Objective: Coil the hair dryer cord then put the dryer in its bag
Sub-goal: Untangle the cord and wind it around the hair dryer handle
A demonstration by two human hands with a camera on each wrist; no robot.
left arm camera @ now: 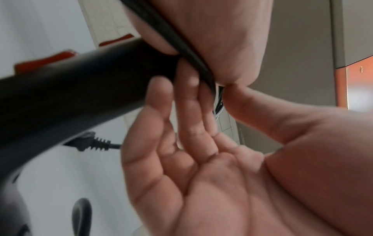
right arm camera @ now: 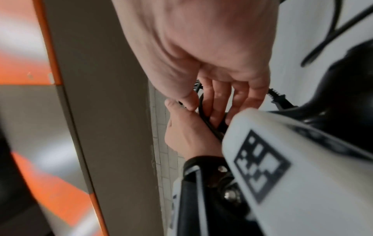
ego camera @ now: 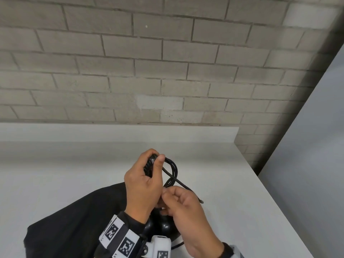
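Gripping the loops of a thin black hair dryer cord point(ego camera: 172, 169) near the lower middle of the head view, the left hand point(ego camera: 143, 185) has its fingers curled round the bundle and its thumb laid along the top of it. Just below and to the right, the right hand point(ego camera: 183, 205) pinches a strand of the same cord between thumb and fingertips, touching the left hand where the loops cross. A loose tail of the cord runs off to the right over the white matte tabletop point(ego camera: 242, 183) and ends lying on it. The glossy black plastic hair dryer point(ego camera: 162, 225) sits under both wrists at the bottom centre of the frame, mostly hidden by them; in the left wrist view its smooth black barrel point(left arm camera: 80, 83) crosses the left half of the picture, with the cord's ribbed plug end point(left arm camera: 95, 142) below it. A soft black cloth bag point(ego camera: 74, 220) lies flat on the tabletop at the lower left, its edge passing under the left forearm. A grey brick wall point(ego camera: 149, 62) fills the upper half of the head view.
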